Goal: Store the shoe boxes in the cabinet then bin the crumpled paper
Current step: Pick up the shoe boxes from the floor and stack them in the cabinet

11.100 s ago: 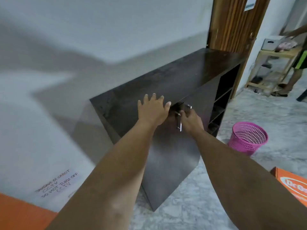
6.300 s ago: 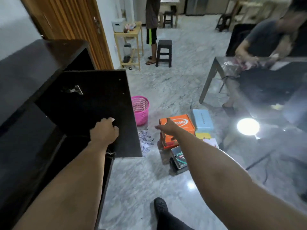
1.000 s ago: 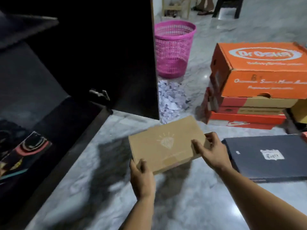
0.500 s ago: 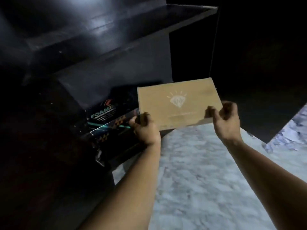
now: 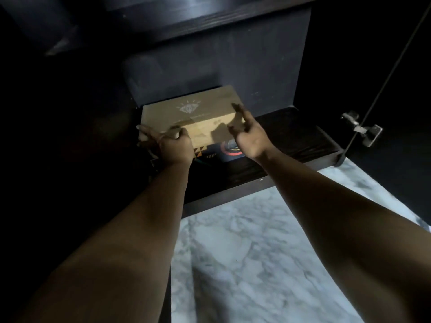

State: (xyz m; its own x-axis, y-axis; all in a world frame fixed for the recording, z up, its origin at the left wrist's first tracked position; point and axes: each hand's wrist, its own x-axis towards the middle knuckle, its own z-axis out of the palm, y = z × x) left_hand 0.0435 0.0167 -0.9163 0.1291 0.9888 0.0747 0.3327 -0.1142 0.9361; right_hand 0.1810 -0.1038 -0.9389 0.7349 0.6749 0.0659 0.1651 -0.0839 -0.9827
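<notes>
two hands seat my tan shoe box on a dark box inside the cabinet, left gripping its corner, right open-fingered; letting go likely comes next.

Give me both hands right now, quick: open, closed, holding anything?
Left hand: fingers curled on the near left corner of the brown shoe box.
Right hand: open, fingers straight against the box's right end.

We find the cardboard box on a printed box, both inside the cabinet at the left of its bottom shelf; the hinge sits right.
</notes>
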